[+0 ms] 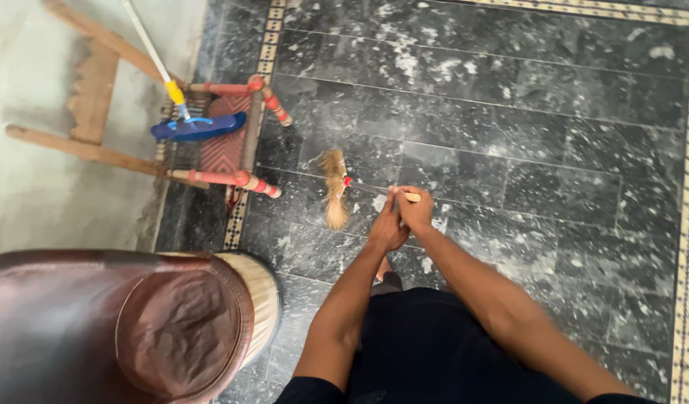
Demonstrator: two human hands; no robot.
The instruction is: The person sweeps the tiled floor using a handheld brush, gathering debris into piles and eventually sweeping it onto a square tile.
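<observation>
At six o'clock I am looking down on dark trousers [426, 344], cut off by the bottom edge. At eight o'clock a brown leather seat [97, 329] with a cream edge is filling the corner; its lower and left parts are running out of view, so I cannot make out what kind of furniture it is.

Moving outward, both forearms are reaching toward the centre. My left hand [387, 228] and right hand [417, 209] are pressing together, both closing around the thin handle of a small broom [335, 187]. The fingers are overlapping, so I cannot tell which ones are lying on top. The handle is mostly hiding inside the grip; only its pale end is poking out at three o'clock of the hands. The straw-coloured brush head is lying on the dark marbled tile floor [509, 112], just at nine o'clock of the hands.

Farther off, at ten o'clock, a low wooden chair [225, 142] with red-painted legs is lying tipped over, its back cut off by the top edge. A blue mop head [198, 127] is resting on it, its white pole leaving the view at eleven o'clock.
</observation>
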